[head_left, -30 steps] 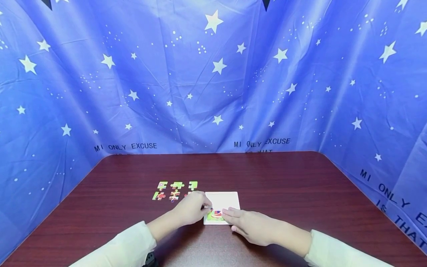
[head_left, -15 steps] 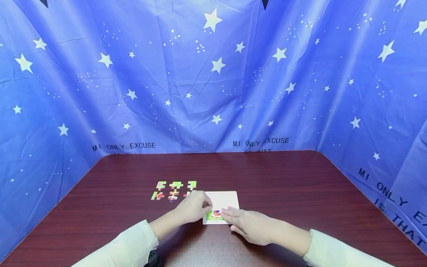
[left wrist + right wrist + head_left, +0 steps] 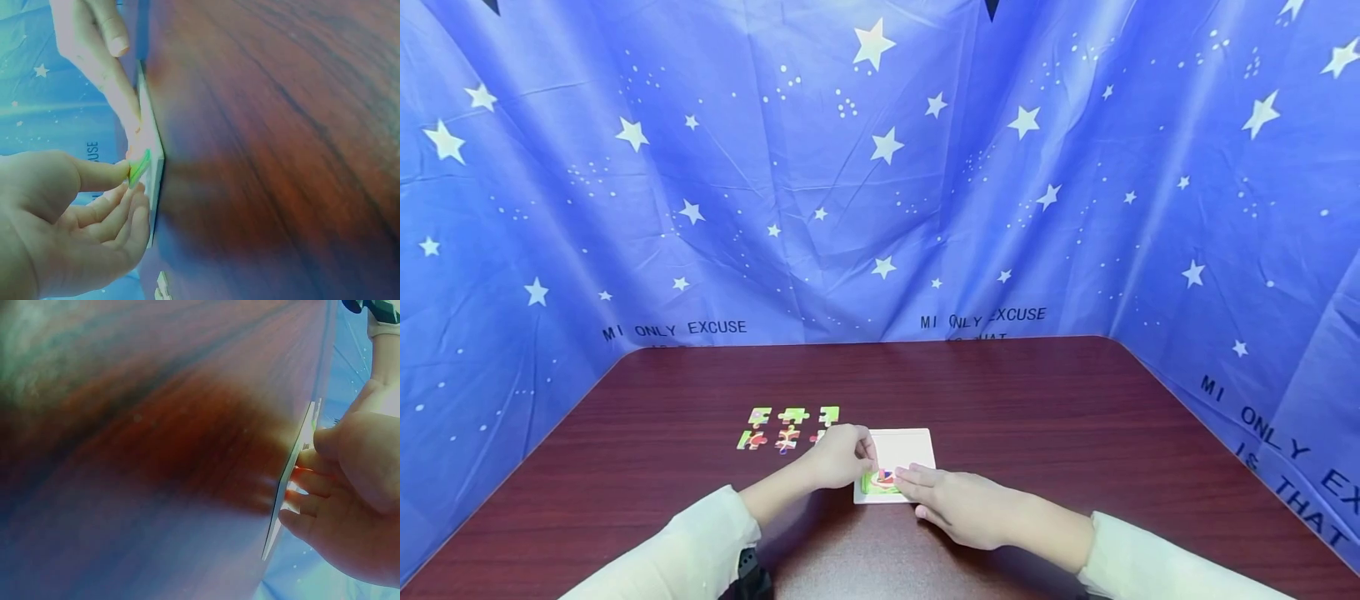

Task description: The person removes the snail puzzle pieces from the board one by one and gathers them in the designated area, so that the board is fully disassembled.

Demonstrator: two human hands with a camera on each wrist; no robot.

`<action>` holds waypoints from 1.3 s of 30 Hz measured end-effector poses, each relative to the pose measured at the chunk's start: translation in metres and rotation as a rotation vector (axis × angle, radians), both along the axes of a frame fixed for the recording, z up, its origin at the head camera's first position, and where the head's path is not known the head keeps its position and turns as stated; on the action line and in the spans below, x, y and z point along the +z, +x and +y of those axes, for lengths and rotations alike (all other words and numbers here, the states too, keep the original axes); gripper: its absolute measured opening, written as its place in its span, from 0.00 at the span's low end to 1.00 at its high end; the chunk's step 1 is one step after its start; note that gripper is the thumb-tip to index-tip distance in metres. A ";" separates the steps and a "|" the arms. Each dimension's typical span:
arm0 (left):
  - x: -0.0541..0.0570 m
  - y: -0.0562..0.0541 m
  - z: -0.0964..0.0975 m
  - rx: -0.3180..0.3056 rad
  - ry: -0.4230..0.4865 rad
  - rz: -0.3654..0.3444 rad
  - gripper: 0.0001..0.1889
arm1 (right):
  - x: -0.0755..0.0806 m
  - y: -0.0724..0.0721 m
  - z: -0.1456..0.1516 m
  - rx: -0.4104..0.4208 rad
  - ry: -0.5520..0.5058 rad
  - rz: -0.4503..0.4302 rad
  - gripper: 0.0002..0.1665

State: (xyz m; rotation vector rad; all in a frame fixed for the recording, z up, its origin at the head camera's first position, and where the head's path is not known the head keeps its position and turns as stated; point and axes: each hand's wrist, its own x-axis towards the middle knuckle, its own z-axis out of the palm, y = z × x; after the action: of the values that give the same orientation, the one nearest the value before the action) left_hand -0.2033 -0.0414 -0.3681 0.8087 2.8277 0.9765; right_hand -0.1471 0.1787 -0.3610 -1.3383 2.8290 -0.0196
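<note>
A white puzzle tray [image 3: 912, 447] lies on the table, with green, red and blue printed puzzle pieces [image 3: 880, 488] along its near side. My left hand [image 3: 841, 457] is over the tray's left edge. In the left wrist view, its thumb and fingers pinch a green jigsaw piece [image 3: 139, 170], tilted up close over the tray. From the right, my right hand [image 3: 973, 507] reaches onto the near right part of the tray, fingers straight and covering the pieces there. The right wrist view shows those fingers [image 3: 312, 482] extended over the tray's edge.
Several loose jigsaw pieces [image 3: 787, 437] lie in two rows left of the tray, one partly hidden behind my left hand. The dark red wooden table [image 3: 1037, 400] ends at a blue star-printed curtain [image 3: 820, 167].
My left hand has shifted slightly up and inward over the tray, still pinching the piece. The right hand stays in place on the tray, while the head view has drifted a little.
</note>
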 end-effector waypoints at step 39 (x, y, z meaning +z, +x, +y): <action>-0.003 0.011 -0.052 0.256 0.552 -0.493 0.14 | 0.000 0.001 -0.001 -0.006 0.011 0.009 0.26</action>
State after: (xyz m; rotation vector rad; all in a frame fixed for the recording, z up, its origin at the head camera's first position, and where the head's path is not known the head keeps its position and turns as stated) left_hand -0.1920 -0.0933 -0.3714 0.1673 2.2844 1.7498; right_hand -0.1457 0.1780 -0.3614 -1.3317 2.8354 0.0019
